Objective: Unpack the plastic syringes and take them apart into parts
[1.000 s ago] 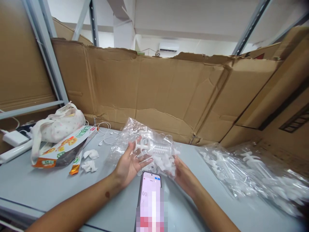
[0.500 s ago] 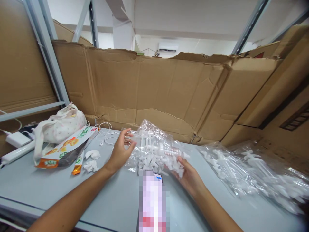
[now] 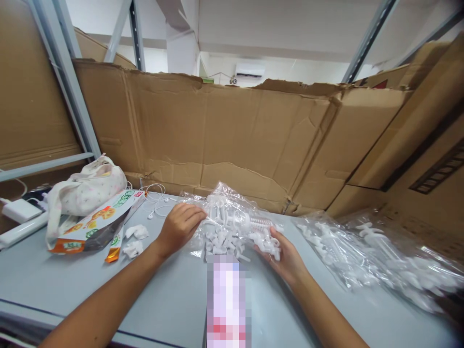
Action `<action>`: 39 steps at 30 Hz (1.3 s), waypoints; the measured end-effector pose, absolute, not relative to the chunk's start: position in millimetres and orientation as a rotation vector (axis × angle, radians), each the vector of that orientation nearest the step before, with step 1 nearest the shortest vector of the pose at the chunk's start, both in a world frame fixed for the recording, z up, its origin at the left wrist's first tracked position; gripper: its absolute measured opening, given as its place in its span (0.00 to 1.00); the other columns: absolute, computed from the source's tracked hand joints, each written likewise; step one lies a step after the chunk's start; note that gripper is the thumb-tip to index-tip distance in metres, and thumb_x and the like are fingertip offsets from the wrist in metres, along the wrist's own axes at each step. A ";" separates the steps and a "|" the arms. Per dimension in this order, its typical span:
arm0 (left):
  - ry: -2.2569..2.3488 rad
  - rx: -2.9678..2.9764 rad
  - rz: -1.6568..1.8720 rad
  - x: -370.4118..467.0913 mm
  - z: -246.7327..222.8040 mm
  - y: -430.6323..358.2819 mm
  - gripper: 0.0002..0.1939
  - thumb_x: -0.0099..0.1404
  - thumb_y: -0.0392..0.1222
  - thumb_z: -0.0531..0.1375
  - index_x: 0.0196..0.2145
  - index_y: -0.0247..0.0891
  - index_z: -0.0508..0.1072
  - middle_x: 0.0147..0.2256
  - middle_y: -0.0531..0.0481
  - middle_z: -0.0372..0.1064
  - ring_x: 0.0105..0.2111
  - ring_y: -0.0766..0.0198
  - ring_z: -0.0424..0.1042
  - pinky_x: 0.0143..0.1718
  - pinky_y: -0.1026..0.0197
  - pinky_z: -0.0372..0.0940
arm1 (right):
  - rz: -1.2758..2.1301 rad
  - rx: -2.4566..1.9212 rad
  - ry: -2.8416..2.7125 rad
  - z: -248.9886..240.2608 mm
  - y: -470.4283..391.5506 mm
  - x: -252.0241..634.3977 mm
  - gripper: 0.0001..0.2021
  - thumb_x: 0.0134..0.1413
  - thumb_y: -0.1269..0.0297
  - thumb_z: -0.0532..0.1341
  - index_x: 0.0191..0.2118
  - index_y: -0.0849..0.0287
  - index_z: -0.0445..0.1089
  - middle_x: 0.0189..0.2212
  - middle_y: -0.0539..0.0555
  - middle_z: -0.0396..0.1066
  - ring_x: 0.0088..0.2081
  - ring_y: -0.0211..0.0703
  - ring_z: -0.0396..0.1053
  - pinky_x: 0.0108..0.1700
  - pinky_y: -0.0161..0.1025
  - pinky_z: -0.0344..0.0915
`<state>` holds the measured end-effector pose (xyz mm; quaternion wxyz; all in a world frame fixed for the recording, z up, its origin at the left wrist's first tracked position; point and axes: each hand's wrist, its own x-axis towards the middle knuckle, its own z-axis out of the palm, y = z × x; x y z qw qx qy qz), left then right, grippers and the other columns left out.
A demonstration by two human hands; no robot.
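A clear plastic bag (image 3: 232, 193) of white plastic parts lies on the table in front of me. Inside it show a clear ribbed tube (image 3: 259, 223) with a white end and a heap of small white pieces (image 3: 221, 240). My left hand (image 3: 181, 227) is closed at the bag's left side, thumb and fingers pinched together on the film; the fingertips are partly hidden. On the right, my right hand (image 3: 284, 256) grips the bag's lower right corner, thumb on top and fingers underneath, around several white pieces.
A phone with a blurred screen (image 3: 227, 299) stands just below the bag. More filled clear bags (image 3: 337, 246) lie at right. At left are a snack packet (image 3: 105, 220), a white cloth bag (image 3: 90, 188), crumpled tissues (image 3: 136, 232), earphones (image 3: 155, 205) and a white charger (image 3: 21, 210). Cardboard (image 3: 232, 130) walls the back.
My left hand has gone from spread fingers to a pinch on the bag's left side. The ribbed tube has shifted within the bag. My right hand keeps its grip.
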<state>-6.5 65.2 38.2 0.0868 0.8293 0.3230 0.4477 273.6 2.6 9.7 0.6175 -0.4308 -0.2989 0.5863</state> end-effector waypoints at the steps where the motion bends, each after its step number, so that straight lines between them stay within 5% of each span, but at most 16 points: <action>1: 0.985 2.357 1.415 -4.9 37.9 65.4 0.09 0.62 0.44 0.56 0.35 0.43 0.76 0.38 0.46 0.74 0.43 0.56 0.68 0.51 0.50 0.56 | 1.338 -0.998 -0.705 9.0 3.2 274.8 0.12 0.43 0.53 0.65 0.32 0.53 0.75 0.36 0.52 0.77 0.44 0.58 0.72 0.45 0.51 0.71; 8: 0.953 1.258 1.412 4.9 33.9 73.8 0.13 0.54 0.48 0.62 0.33 0.37 0.69 0.35 0.49 0.69 0.33 0.63 0.70 0.38 0.59 0.63 | 1.270 -1.015 -0.769 10.1 3.0 275.6 0.12 0.46 0.53 0.63 0.32 0.55 0.73 0.35 0.54 0.77 0.43 0.55 0.72 0.43 0.51 0.71; 13: 1.082 1.853 1.763 0.7 34.1 67.2 0.06 0.58 0.39 0.58 0.36 0.40 0.69 0.39 0.48 0.68 0.41 0.60 0.67 0.47 0.54 0.61 | 1.205 -1.033 -0.759 9.8 2.7 274.8 0.09 0.45 0.55 0.65 0.27 0.54 0.69 0.28 0.50 0.75 0.37 0.51 0.74 0.41 0.48 0.72; 17: 0.708 2.502 1.300 5.3 33.6 47.8 0.12 0.61 0.36 0.54 0.40 0.42 0.74 0.43 0.44 0.71 0.47 0.56 0.67 0.52 0.50 0.59 | 1.217 -1.061 -0.780 10.7 1.3 271.4 0.10 0.46 0.55 0.64 0.34 0.53 0.70 0.32 0.51 0.76 0.37 0.50 0.74 0.41 0.46 0.71; 20: 0.674 2.546 1.069 14.6 29.0 40.4 0.17 0.62 0.37 0.52 0.49 0.42 0.70 0.52 0.43 0.66 0.55 0.54 0.61 0.57 0.49 0.54 | 1.230 -1.098 -0.848 12.2 -1.2 267.9 0.13 0.47 0.54 0.63 0.37 0.55 0.71 0.34 0.52 0.76 0.37 0.51 0.74 0.40 0.44 0.70; 25: 1.036 2.214 1.291 16.3 23.8 56.5 0.21 0.63 0.41 0.53 0.54 0.40 0.64 0.58 0.42 0.58 0.59 0.55 0.55 0.59 0.48 0.50 | 1.189 -1.146 -0.888 13.2 -6.5 265.6 0.17 0.44 0.53 0.64 0.40 0.55 0.70 0.40 0.54 0.75 0.42 0.51 0.73 0.40 0.41 0.68; 30: 1.015 1.624 1.186 3.9 31.1 75.2 0.22 0.59 0.46 0.57 0.50 0.36 0.65 0.41 0.41 0.71 0.43 0.55 0.70 0.46 0.50 0.63 | 1.241 -1.067 -0.890 13.2 -8.7 264.7 0.19 0.41 0.55 0.67 0.42 0.55 0.70 0.37 0.53 0.76 0.40 0.51 0.73 0.42 0.43 0.67; 33: 0.882 1.423 1.026 -0.7 39.6 73.9 0.16 0.57 0.48 0.61 0.39 0.35 0.70 0.35 0.43 0.73 0.39 0.57 0.72 0.45 0.52 0.63 | 1.228 -1.036 -0.906 13.3 -8.1 263.8 0.21 0.40 0.56 0.68 0.43 0.55 0.69 0.38 0.55 0.75 0.42 0.52 0.73 0.44 0.45 0.67; 39: 0.598 1.273 0.947 -7.2 54.3 63.4 0.06 0.55 0.41 0.63 0.28 0.37 0.71 0.50 0.44 0.68 0.52 0.54 0.65 0.55 0.49 0.56 | 1.240 -1.060 -0.904 10.1 -5.3 267.6 0.22 0.41 0.55 0.67 0.45 0.55 0.68 0.40 0.55 0.75 0.41 0.53 0.73 0.44 0.46 0.68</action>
